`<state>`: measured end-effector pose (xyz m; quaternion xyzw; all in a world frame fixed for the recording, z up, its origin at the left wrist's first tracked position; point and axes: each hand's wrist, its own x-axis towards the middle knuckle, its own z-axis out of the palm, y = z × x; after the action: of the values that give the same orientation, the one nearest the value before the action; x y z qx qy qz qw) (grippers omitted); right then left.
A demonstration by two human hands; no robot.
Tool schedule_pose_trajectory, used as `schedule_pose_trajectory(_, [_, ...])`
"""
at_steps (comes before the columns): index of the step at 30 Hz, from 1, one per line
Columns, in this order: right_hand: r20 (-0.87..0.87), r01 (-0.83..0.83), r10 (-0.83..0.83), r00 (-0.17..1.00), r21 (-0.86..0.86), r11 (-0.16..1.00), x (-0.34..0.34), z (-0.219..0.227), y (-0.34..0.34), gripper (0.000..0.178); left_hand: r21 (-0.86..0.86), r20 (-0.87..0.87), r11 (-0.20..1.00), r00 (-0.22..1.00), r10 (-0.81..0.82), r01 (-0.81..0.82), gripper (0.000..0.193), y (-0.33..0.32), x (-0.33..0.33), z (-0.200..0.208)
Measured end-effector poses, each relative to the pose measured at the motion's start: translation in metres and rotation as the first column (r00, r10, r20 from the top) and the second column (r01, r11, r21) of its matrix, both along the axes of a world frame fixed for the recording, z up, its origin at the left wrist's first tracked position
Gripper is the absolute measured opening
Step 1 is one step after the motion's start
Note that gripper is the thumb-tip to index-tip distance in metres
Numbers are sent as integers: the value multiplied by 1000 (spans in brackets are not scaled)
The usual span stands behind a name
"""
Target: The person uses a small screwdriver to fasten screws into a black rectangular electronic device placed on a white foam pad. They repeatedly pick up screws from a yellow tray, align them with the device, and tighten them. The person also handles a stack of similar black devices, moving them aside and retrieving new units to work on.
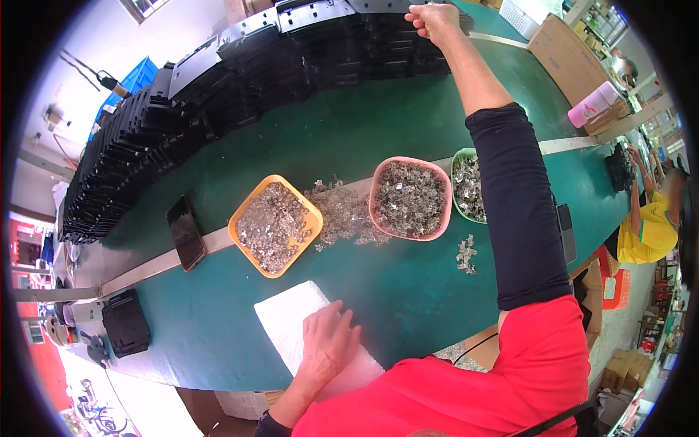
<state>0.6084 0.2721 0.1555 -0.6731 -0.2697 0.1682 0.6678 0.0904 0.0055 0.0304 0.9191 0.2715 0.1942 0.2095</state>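
My left hand (331,342) rests on a white foam slab (287,309) at the near edge of the green table, its fingers apart and slightly blurred. Stretched far forward, my right hand (435,22) is at the top of the long stack of black plastic panels (306,69). Its fingers are curled in a pinch beside the end of a top panel (378,6); whether they grip it cannot be made out. Between my hands stand a yellow bowl (269,273), a pink bowl (373,197) and a green bowl (460,207), all holding small shiny metal clips.
Loose metal clips (342,215) lie between the bowls, and a few more (466,255) lie nearer. A dark phone (186,233) is left of the yellow bowl. Black parts (126,324) sit at the left edge. A pink bottle (592,104) and a person in yellow (652,233) are at right.
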Motion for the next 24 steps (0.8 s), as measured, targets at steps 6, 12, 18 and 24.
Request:
schedule_pose_trajectory(6, [-45,137,-138,989,-26,990,-11,9,3,10,8,7,1000,1000,4,-4,39,2,2,0])
schedule_pose_trajectory(12, [-43,157,-158,987,-28,987,-32,8,4,10,1,11,1000,1000,19,-19,37,-2,-1,1])
schedule_pose_trajectory(18, [-10,-85,88,996,155,984,-16,-11,-43,20,38,67,999,997,-30,27,35,3,2,-5])
schedule_pose_trajectory(24, [166,-482,528,833,-250,840,-178,-4,-157,40,47,67,999,998,-8,5,30,-3,-1,-3])
